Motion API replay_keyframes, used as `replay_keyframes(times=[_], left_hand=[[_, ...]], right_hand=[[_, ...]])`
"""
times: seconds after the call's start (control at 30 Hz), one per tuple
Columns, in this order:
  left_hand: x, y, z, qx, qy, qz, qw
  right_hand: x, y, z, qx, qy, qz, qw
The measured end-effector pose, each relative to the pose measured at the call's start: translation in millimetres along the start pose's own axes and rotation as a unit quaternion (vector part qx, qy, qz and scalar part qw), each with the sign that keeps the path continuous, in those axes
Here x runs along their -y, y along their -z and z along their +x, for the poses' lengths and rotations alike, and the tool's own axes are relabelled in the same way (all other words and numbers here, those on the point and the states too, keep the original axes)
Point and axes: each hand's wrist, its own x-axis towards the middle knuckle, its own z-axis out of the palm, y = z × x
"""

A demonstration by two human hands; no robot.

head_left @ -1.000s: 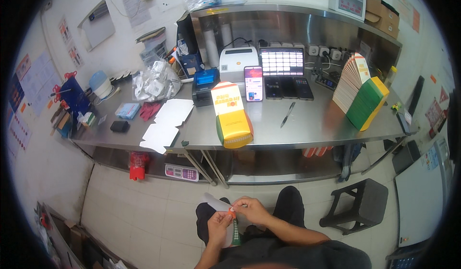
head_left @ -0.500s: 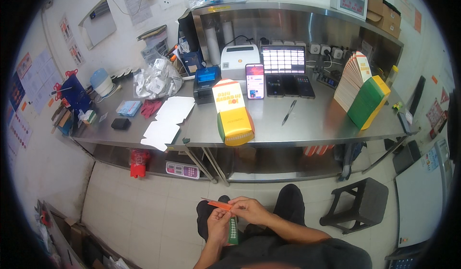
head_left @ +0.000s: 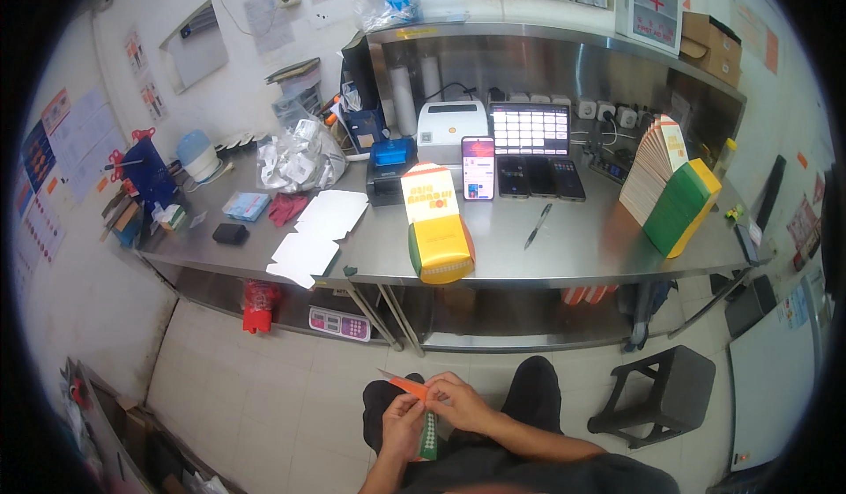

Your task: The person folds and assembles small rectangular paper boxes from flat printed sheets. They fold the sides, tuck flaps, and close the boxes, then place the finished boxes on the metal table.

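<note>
Low over my lap, both hands hold a cardboard food carton with an orange panel (head_left: 411, 387) and a green checked strip (head_left: 429, 439). My left hand (head_left: 403, 422) pinches its near side. My right hand (head_left: 460, 402) has its fingertips closed on the right end of the orange panel. A pale pointed edge sticks out at the panel's far left. The fingers hide the carton's middle. Beyond my hands, on the steel table (head_left: 564, 245), stands a folded yellow carton (head_left: 443, 243) with its lid raised.
A flat white carton blank (head_left: 305, 247) lies left of the yellow carton. On the right stand stacked cartons (head_left: 677, 209). A propped phone (head_left: 478, 170), several other phones, a pen (head_left: 538, 226) and a label printer (head_left: 448, 133) are on the table. A dark stool (head_left: 661, 393) stands right of my legs.
My view has tilted up a little, so the table sits lower in the picture. The orange panel slants more steeply between my hands, and both hands keep their grip.
</note>
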Motion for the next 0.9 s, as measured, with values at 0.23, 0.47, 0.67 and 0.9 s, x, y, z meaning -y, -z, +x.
replay_keyframes(times=[0.23, 0.47, 0.67, 0.9], left_hand=[[4, -6, 1, 0.017, -0.027, 0.122, 0.992], [4, -13, 0, 0.042, -0.018, 0.176, 0.983], [7, -5, 4, 0.093, -0.051, 0.29, 0.951], [1, -5, 8, 0.046, -0.104, 0.021, 0.993]], right_hand=[[-5, 0, 2, 0.0, 0.01, -0.116, 0.993], [4, 3, 6, -0.035, -0.027, -0.032, 0.999], [22, 6, 6, -0.009, 0.008, -0.085, 0.996], [23, -2, 2, 0.01, 0.09, -0.113, 0.989]])
